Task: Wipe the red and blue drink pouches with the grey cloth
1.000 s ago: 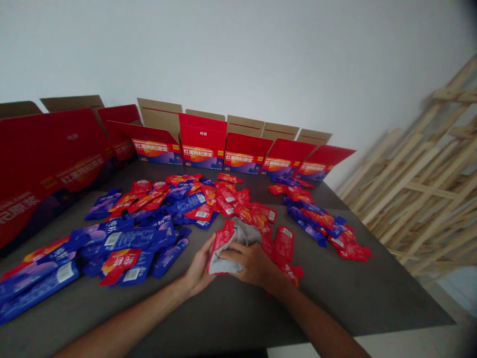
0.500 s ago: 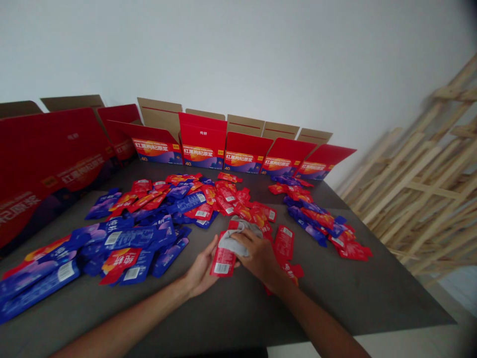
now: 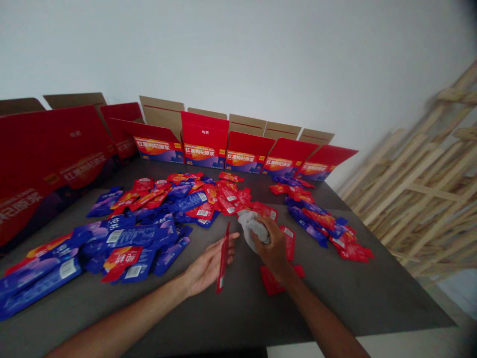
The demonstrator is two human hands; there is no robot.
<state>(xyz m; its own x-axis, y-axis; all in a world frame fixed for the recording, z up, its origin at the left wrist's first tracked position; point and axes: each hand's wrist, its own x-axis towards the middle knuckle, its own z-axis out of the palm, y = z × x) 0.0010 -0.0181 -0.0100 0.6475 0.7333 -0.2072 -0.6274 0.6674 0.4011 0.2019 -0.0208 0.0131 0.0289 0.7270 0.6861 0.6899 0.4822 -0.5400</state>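
Observation:
My left hand [image 3: 203, 268] holds a red pouch [image 3: 223, 258], turned nearly edge-on to me, its fingers stretched behind the pouch. A crumpled grey cloth [image 3: 249, 226] is bunched in my right hand [image 3: 274, 244], just right of the pouch and apart from it. Under and beside my right forearm lies another red pouch [image 3: 270, 281], partly hidden. One more red pouch [image 3: 288, 241] rests on the table just beyond that hand. Ahead, red pouches [image 3: 229, 196] lie heaped, and blue pouches [image 3: 137, 236] spread with some red ones to the left.
Open red cartons [image 3: 244, 154] stand in a row along the back of the dark table [image 3: 357, 293], with larger-looking ones [image 3: 55, 154] at the left. A line of mixed pouches [image 3: 316, 216] lies at right. Wooden slats [image 3: 413, 184] lean beyond the right edge.
The cloth has come off the red pouch and moved right with my right hand. My left hand has turned the pouch from face-up to nearly edge-on.

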